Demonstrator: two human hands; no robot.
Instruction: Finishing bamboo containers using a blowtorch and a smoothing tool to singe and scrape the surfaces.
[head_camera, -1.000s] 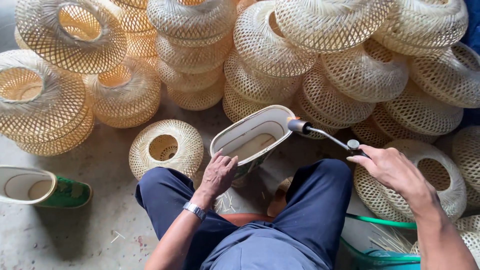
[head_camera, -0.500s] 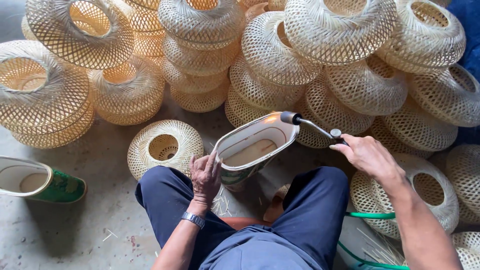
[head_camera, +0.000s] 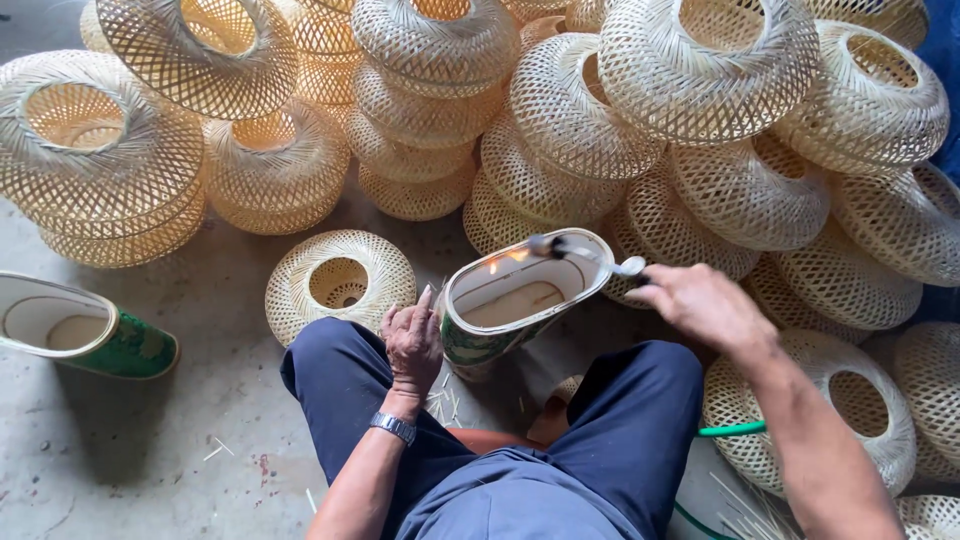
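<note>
Taking the white-lined oval vessel (head_camera: 515, 305) between the person's knees as the landmark: far to its left, a second vessel of the same kind with a green outer wall (head_camera: 85, 335) is lying on its side on the concrete floor (head_camera: 150, 450), mouth facing up and left, out of the way of the work. Nearer on the left, a single flat woven bamboo shade (head_camera: 340, 280) is lying alone on the floor with its opening facing up, set apart from the heap.

Just left of the vessel, the left hand (head_camera: 413, 345) is pressing against the vessel's outer wall, fingers spread and curled over its side, its grip closed around the wall only loosely; it seems to be bracing the vessel so that it is not rolling or tipping. A wristwatch (head_camera: 393, 427) is sitting on that wrist.

The vessel itself is leaning tilted, mouth turned up toward the camera and slightly left. Its long axis is running from lower left to upper right, the narrow end pointing up and right toward the heap.

At that upper right rim, a thin metal tool with a dark tip (head_camera: 590, 255) is lying across the edge, tip over the mouth. Right of the vessel, the right hand (head_camera: 705, 305) is clenching the tool's end, probably to work along the inside rim.

Behind and right of the vessel, stacked woven bamboo shades (head_camera: 600, 130) are piling up, apparently as stock.
</note>
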